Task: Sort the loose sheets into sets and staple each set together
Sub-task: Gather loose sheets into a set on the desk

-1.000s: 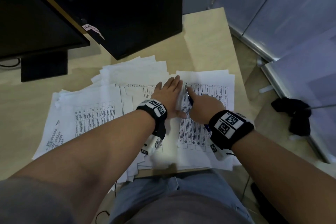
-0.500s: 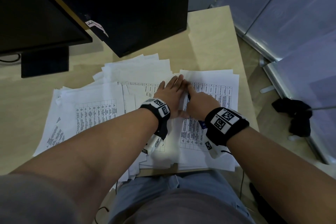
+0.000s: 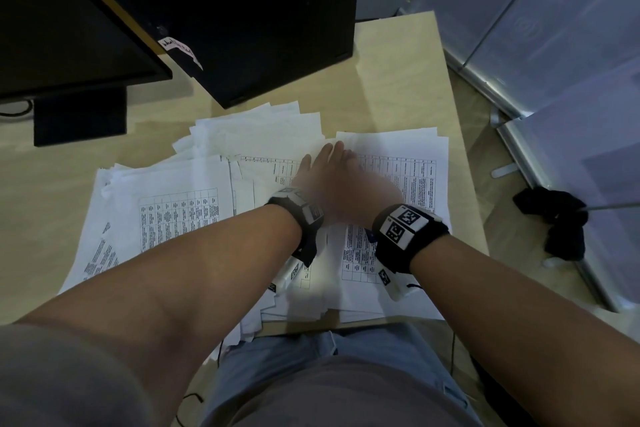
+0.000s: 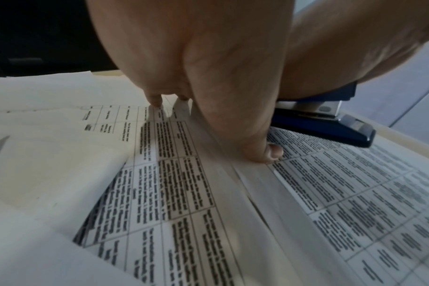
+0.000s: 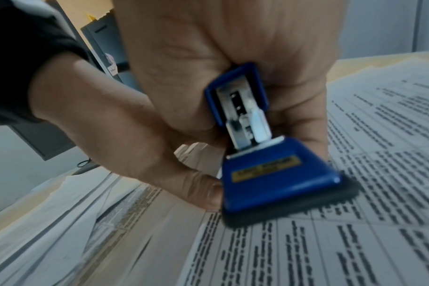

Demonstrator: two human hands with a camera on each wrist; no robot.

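One stapler (image 5: 274, 174) | right hand (image 5: 233, 58) grips | rear toward wrist

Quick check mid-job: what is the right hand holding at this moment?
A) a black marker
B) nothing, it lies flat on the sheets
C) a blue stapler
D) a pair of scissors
C: in the right wrist view the right hand grips a blue stapler with its fingers curled round the body, its base down on the printed sheets; the left wrist view shows the same stapler beside the left hand.

Blue stapler (image 5: 277, 174) on printed sheets (image 3: 408, 184)
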